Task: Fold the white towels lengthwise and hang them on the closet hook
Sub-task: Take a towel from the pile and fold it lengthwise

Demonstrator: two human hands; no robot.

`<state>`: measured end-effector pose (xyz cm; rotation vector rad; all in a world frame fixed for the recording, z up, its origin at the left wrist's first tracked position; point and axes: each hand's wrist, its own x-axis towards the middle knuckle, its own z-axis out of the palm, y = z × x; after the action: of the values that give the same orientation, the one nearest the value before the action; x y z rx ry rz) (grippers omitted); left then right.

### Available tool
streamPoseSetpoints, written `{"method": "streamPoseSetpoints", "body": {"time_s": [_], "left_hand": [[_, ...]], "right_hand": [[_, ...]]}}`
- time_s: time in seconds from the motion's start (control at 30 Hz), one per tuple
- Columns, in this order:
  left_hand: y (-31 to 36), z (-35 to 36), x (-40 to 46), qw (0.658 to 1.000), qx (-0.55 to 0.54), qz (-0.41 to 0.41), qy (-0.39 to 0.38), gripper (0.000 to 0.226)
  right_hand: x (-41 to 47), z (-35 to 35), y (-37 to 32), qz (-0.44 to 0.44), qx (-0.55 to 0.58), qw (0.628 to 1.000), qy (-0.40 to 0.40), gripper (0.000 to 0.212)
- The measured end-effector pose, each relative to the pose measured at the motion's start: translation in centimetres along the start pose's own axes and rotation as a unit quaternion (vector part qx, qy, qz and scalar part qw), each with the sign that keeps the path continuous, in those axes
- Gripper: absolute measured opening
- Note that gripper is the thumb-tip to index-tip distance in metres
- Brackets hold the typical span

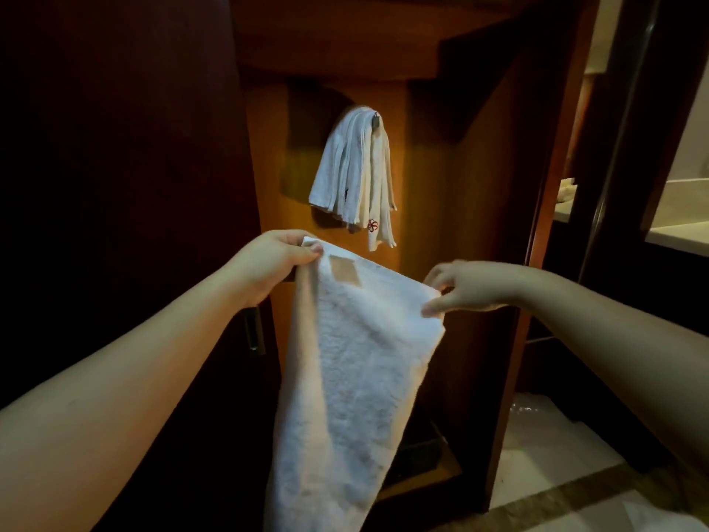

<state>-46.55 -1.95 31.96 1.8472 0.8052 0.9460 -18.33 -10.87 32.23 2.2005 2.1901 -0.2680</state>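
Here, head view only. Dim wooden closet [452, 209] interior, warm brown panels. White towel [353, 362] held up in front of chest, hanging long and narrow, lower end running out of bottom of frame. Top edge stretched between both hands, sloping down from left to right. Small tan label patch [344, 271] near top left corner of towel.

Left hand [268, 263] clenched on top left corner of towel, thumb on the near face, fingers behind. Right hand [466, 288] at top right corner, thumb and fingertips pinching towel edge loosely, other fingers spread; blurred, but contact with cloth visible. Both forearms bare, reaching in from lower corners.

Above and behind held towel: closet hook [376, 120], small dark metal piece on back panel. Hung towels [351, 174] draped over hook, a bunch of white folded layers fanning downward, well apart from held towel. Small dark mark on the left layer, red embroidered flower [372, 225] near bottom of a right layer.

Dark closet door [115, 167] on left, metal handle [254, 331] showing just beside left forearm. Right side: door frame, bright room beyond with pale counter [679, 234], too blurred for detail. Light floor [556, 466] lower right, crumpled clear plastic [527, 410] lying on it near closet base.
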Motion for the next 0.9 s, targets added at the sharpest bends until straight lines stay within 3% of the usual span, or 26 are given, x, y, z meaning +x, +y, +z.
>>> {"method": "streamPoseSetpoints", "body": {"time_s": [0.07, 0.17, 0.23, 0.3, 0.43, 0.53, 0.7, 0.77, 0.9], "left_hand": [[-0.3, -0.5, -0.4, 1.000, 0.010, -0.007, 0.014, 0.017], [-0.9, 0.0, -0.7, 0.999, 0.009, -0.004, 0.031, 0.018], [-0.9, 0.6, -0.9, 0.999, 0.000, -0.006, 0.048, 0.018], [-0.7, 1.1, -1.2, 0.999, -0.007, -0.002, 0.054, 0.016], [-0.8, 2.4, -1.5, 0.998, -0.006, 0.011, 0.064, 0.018], [-0.7, 3.8, -1.6, 0.995, -0.035, 0.038, 0.083, 0.018], [-0.5, 6.3, -1.4, 0.988, -0.061, 0.079, 0.115, 0.018], [-0.3, 7.1, -1.5, 0.988, -0.063, 0.082, 0.116, 0.019], [0.0, 8.3, -1.7, 0.985, -0.086, 0.072, 0.133, 0.022]], "right_hand": [[-0.3, 0.1, 1.2, -0.010, -0.057, 0.993, 0.098, 0.054], [-1.0, 0.7, 1.8, -0.032, -0.068, 0.983, 0.165, 0.045], [-1.0, 1.5, 2.4, -0.046, 0.001, 0.979, 0.200, 0.026], [-1.4, 1.8, 2.9, -0.047, 0.092, 0.970, 0.220, 0.023], [-1.9, 2.1, 4.0, -0.040, 0.164, 0.949, 0.266, 0.019], [-1.9, 3.1, 4.7, -0.037, 0.267, 0.899, 0.346, 0.015], [-0.9, 5.8, 4.4, -0.019, 0.494, 0.754, 0.432, 0.018], [-0.6, 6.5, 4.3, 0.011, 0.476, 0.735, 0.483, 0.010], [-0.7, 7.9, 4.5, -0.009, 0.415, 0.722, 0.553, 0.012]]}}
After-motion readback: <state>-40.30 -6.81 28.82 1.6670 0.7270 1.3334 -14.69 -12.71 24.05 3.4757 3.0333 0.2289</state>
